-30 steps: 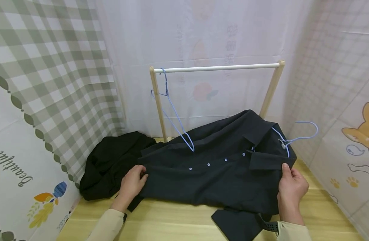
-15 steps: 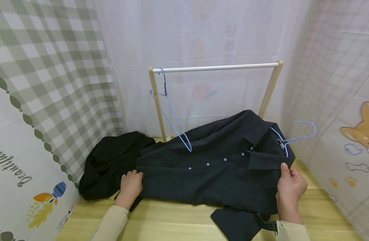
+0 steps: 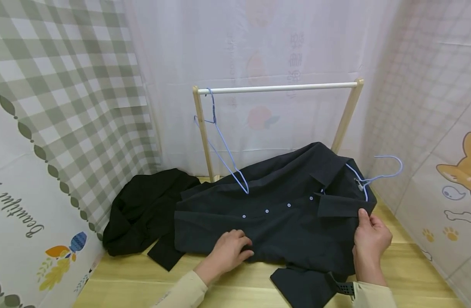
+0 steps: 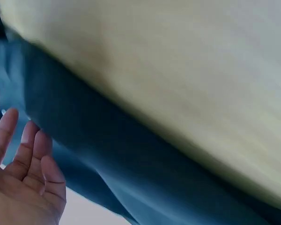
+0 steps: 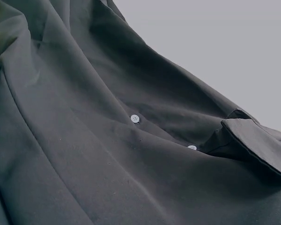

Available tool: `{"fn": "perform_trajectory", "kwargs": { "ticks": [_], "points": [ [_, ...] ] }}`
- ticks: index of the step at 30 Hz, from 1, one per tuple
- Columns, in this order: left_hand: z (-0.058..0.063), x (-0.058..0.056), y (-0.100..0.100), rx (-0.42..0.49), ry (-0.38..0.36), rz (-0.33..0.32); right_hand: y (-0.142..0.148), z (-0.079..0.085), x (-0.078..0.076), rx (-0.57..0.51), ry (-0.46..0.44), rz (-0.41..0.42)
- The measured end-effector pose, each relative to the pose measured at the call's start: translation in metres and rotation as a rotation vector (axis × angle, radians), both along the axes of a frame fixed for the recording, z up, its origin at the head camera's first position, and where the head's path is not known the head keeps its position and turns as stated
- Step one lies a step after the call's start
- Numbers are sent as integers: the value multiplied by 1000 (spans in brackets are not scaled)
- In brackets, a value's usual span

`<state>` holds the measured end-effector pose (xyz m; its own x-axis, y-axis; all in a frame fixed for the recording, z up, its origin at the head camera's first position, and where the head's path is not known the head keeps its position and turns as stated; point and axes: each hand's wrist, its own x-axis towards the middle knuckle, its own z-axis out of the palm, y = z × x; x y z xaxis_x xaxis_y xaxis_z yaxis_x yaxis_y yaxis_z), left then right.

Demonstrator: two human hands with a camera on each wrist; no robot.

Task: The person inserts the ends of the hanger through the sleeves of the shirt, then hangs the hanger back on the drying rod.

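A black button-up shirt lies spread on the table, its collar toward the right. Inside the neck sits a blue wire hanger, its hook sticking out to the right. My right hand pinches the shirt at the lower collar edge, thumb on top. Over the shirt's lower front edge is my left hand, fingers loosely bent and holding nothing. In the left wrist view that hand's fingers are spread beside the dark cloth. White buttons show along the placket in the right wrist view.
A rack with a white rail and wooden posts stands behind the shirt. A second blue hanger hangs at its left end. More black clothing is heaped at the left. Patterned curtains enclose the table.
My left hand has let go of the shirt's hem at the left and moved right along its front edge. My right hand keeps its grip at the collar.
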<state>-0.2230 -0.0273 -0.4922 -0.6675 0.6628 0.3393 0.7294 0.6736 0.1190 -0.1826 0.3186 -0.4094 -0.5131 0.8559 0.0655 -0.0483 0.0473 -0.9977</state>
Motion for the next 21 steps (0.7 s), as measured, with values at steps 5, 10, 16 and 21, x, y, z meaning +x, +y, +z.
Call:
{"fn": "perform_trajectory", "kwargs": {
  "ticks": [5,10,16,21],
  "points": [
    [-4,19,40,-81,-27,-98,0,0,-1,1,7,3],
    [-5,34,69,-261,-159,-108,1,-1,0,-2,2,8],
    [-7,39,79,-194,-262,-129,2,-2,0,10,4,-6],
    [7,23,55,214,-500,-118,1,-2,0,23,23,-14]
  ]
}}
